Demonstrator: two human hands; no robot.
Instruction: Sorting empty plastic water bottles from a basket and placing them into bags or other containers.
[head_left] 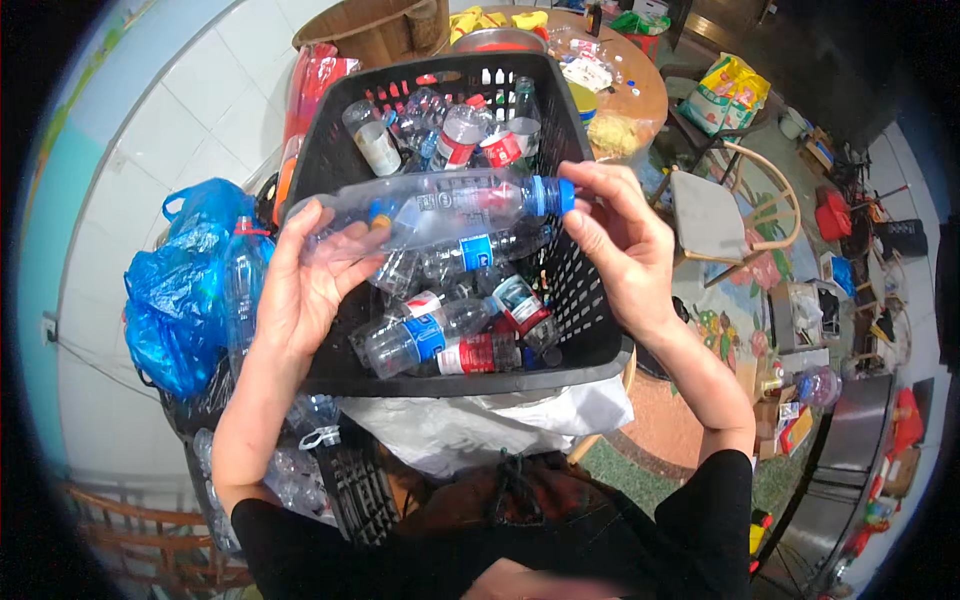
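Note:
A clear plastic bottle [450,210] with a blue cap [566,196] lies sideways across my two hands, above a black plastic basket [590,325]. My left hand [305,290] is closed round the base end, thumb on the near side and fingers beneath. At the other end, the thumb and fingers of my right hand [625,245] pinch the cap. The bottle has no label round it. Below it the basket holds several plastic bottles, among them one with a blue label [425,337] and one with a red label [480,354].
Left of the basket sits a blue plastic bag [190,290], with an upright clear bottle [243,285] beside it. More clear bottles [290,485] lie at lower left. White sheeting [450,430] hangs under the basket's near edge. A chair [708,215] and a round table [640,90] stand to the right.

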